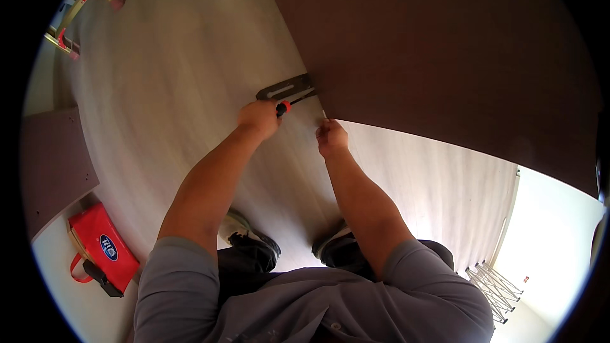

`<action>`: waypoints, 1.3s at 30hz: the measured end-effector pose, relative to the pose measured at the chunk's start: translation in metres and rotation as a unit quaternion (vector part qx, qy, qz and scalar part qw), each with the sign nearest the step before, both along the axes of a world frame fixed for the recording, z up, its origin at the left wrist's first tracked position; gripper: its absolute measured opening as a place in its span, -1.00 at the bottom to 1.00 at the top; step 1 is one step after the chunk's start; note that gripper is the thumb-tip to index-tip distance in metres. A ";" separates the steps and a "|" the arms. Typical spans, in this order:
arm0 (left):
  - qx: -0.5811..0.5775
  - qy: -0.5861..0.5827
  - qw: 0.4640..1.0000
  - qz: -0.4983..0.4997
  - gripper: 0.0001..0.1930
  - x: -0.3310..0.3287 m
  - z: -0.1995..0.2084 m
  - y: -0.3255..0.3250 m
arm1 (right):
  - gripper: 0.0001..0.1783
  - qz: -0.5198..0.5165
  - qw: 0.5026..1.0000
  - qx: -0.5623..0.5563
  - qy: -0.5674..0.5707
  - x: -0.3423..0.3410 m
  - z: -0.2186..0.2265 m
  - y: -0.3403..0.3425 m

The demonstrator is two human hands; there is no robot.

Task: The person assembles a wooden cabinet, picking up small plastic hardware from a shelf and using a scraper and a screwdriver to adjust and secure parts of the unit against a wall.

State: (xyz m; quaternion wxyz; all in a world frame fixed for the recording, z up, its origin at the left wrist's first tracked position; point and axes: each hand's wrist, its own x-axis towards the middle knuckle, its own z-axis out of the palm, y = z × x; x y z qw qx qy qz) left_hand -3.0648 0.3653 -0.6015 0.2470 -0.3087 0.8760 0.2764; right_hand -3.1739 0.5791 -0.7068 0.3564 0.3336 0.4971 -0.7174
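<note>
My left hand (259,119) is closed around the handle of a red and black screwdriver (285,108). Its dark shaft points to the right, toward the edge of a large dark brown panel (438,57). Beside the shaft, a dark metal bracket (283,87) with a long slot reaches out from the panel's edge. Fingers curled, my right hand (332,138) is closed just below the panel's near corner. A small pale sliver shows above its fingertips; I cannot tell whether it is held or part of the panel.
Wood-look flooring (171,44) lies under my shoes (249,235). At the far left stands a gold-coloured step ladder (79,9) with red parts. A brown board (57,165) and a red bag (105,248) are at the left; a folding metal frame (495,289) stands at lower right.
</note>
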 end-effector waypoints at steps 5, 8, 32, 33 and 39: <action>-0.001 -0.005 1.000 -0.006 -0.58 0.001 -0.001 0.000 | -0.88 0.101 0.993 0.039 0.047 -0.002 -0.003 0.004; -0.005 -0.004 1.000 -0.013 -0.58 0.002 -0.007 0.003 | -0.87 0.095 0.995 -0.005 0.016 -0.012 -0.015 0.021; -0.020 0.003 1.000 -0.022 -0.62 -0.001 -0.004 0.001 | 0.03 0.752 0.457 0.410 0.238 -0.003 0.067 0.014; -0.005 0.000 1.000 -0.006 -0.60 0.000 -0.004 0.001 | 0.02 0.753 0.458 0.407 0.240 -0.004 0.070 0.014; -0.002 0.004 1.000 -0.006 -0.59 0.002 -0.002 0.002 | 0.02 0.769 0.430 0.417 0.225 -0.003 0.068 0.011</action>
